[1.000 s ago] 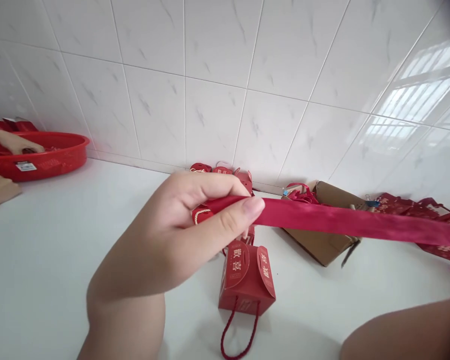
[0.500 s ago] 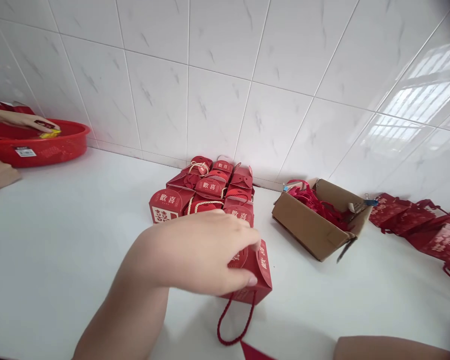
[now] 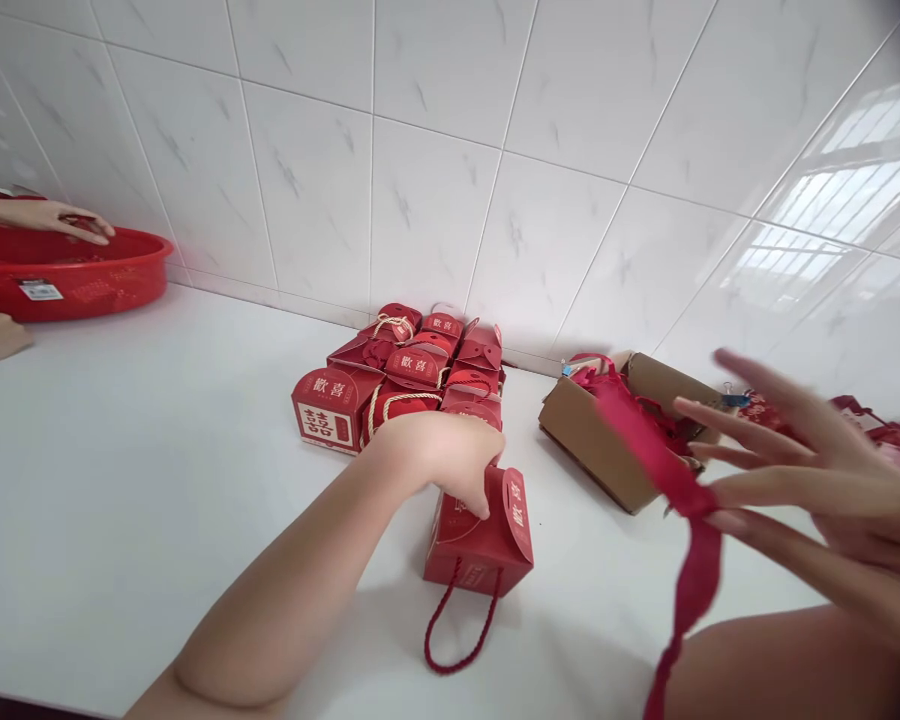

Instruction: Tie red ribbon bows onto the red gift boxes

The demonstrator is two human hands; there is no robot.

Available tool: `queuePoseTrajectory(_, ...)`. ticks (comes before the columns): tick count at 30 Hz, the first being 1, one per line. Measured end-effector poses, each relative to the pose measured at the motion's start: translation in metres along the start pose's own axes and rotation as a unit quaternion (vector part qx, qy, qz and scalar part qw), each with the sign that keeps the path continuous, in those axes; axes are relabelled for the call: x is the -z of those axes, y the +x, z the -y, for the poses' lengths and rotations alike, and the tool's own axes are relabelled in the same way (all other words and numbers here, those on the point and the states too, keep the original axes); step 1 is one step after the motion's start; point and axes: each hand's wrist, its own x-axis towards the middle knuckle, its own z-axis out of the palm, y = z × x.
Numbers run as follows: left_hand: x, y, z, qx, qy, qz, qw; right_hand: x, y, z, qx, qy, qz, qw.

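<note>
Ribbon [image 3: 697, 575], right of frame, pinched in my right hand [image 3: 832, 500]: cloth, smooth, satin-like sheen, creased. Box [image 3: 461, 548], lower centre, under my left hand [image 3: 457, 455]: smooth printed card, low sheen. Its handle [image 3: 450, 667]: twisted cord, ridged, matt. Carton [image 3: 592, 440], right of centre: plain cardboard, matt, worn at the edges. Basin [image 3: 120, 285], far left: plastic, smooth, glossy; paper-like label [image 3: 40, 290]. Wall [image 3: 435, 200], top of frame: glazed-looking tile, glossy, mirroring light upper right. Tabletop [image 3: 157, 450]: smooth, faint sheen.
</note>
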Motion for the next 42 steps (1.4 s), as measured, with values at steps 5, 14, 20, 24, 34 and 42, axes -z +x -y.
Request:
queuePoseTrajectory(5,0.001,0.004,0.000,-0.005,-0.012,0.015,1.000,-0.007,0.022,0.006,-0.001,-0.067,0.172,0.983)
queuePoseTrajectory(14,0.001,-0.003,-0.002,-0.022,0.007,0.005,1.000,-0.015,0.024,0.017,-0.007,-0.052,0.317,0.947)
queuePoseTrajectory(20,0.002,0.000,-0.006,-0.028,-0.006,0.031,0.999,-0.016,0.027,0.016,0.015,-0.059,0.284,0.957)
queuePoseTrajectory(24,0.004,0.000,-0.009,-0.028,-0.004,0.041,0.999,-0.017,0.031,0.021,0.001,-0.057,0.302,0.952)
queuePoseTrajectory(34,0.002,0.002,-0.006,-0.035,0.010,0.033,0.999,-0.021,0.045,0.036,0.005,-0.056,0.285,0.957)
queuePoseTrajectory(42,0.001,0.007,-0.005,-0.029,-0.007,0.051,0.998,-0.027,0.052,0.038,-0.018,-0.011,0.237,0.971)
